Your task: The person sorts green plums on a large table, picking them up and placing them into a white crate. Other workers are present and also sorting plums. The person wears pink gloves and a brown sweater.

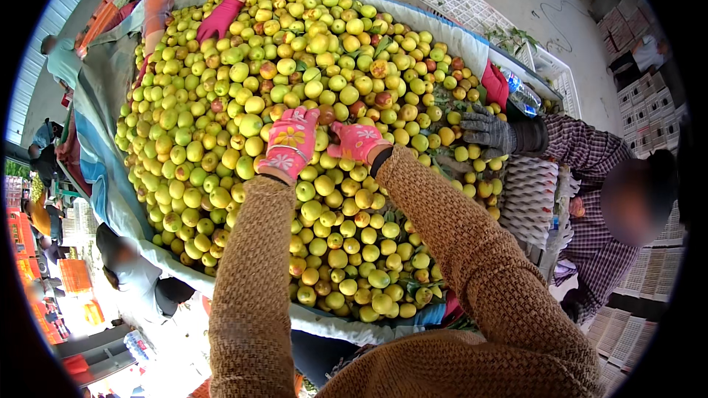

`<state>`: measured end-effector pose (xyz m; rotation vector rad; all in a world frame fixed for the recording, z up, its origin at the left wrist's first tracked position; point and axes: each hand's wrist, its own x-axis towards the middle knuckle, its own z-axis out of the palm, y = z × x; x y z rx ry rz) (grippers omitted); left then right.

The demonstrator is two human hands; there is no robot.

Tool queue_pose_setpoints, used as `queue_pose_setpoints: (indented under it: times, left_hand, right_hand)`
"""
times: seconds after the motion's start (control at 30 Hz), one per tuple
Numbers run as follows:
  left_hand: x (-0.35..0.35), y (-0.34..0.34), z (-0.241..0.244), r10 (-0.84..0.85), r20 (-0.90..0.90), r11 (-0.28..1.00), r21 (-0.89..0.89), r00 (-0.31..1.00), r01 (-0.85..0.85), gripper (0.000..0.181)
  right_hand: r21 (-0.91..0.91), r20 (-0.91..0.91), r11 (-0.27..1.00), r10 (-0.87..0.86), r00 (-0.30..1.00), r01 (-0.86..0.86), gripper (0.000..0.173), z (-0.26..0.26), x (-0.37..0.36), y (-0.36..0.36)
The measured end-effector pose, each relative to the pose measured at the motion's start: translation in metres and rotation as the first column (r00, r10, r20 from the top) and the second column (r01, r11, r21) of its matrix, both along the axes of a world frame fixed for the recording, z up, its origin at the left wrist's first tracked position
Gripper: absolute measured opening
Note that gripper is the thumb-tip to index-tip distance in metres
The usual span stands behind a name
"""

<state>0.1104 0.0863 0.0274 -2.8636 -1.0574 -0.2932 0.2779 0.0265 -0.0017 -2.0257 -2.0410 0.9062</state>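
A deep heap of small round fruits that look like jujubes (243, 121), yellow-green with some reddish-brown patches, spreads in front of me. My left hand (290, 141), in a pink flowered glove, reaches palm down onto the middle of the heap. Just right of it is my right hand (357, 142) in a matching glove, its fingers curled and its thumb towards the left hand. A reddish-brown fruit (327, 114) lies between the fingertips of both hands. My fingers hide whatever lies beneath them, so I cannot tell whether either hand grips a fruit.
A pale cloth liner (354, 329) edges the heap. Across from me a co-worker's pink-gloved hand (220, 19) touches fruit; at right is another's grey-gloved hand (487, 130). A foam-net stack (528, 199), a plastic bottle (520, 91) and white crates (464, 4) stand around.
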Motion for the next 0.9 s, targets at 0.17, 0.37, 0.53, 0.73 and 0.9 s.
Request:
queue_pose_setpoints:
  times: [0.17, 0.37, 0.53, 0.73, 0.9]
  left_hand:
    - [0.039, -0.041, -0.023, 0.079, -0.276, 0.989, -0.096, 0.958, -0.109, 0.024]
    - [0.043, -0.139, -0.046, -0.052, 0.069, 0.931, -0.358, 0.996, 0.073, 0.023]
    - [0.020, -0.217, -0.058, -0.129, 0.279, 0.853, -0.458, 0.951, 0.250, 0.039]
    - [0.011, -0.285, -0.014, 0.319, 0.542, 0.547, -0.775, 0.778, 0.316, 0.040]
    - [0.016, -0.313, 0.019, 0.182, 0.587, 0.664, -0.665, 0.789, 0.341, 0.046]
  right_hand:
    - [0.052, -0.013, 0.998, 0.023, 1.000, -0.022, 0.057, -0.013, 0.007, -0.046]
    - [0.069, 0.017, 0.997, 0.022, 1.000, -0.023, 0.049, -0.018, 0.028, -0.147]
    - [-0.032, -0.065, 0.997, -0.068, 0.996, 0.066, 0.037, -0.008, 0.033, -0.224]
    - [-0.522, -0.694, 0.754, -0.648, 0.315, 0.400, 0.041, -0.012, 0.026, -0.295]
    - [-0.734, -0.574, 0.679, -0.599, -0.558, 0.026, 0.036, 0.015, -0.004, -0.334]
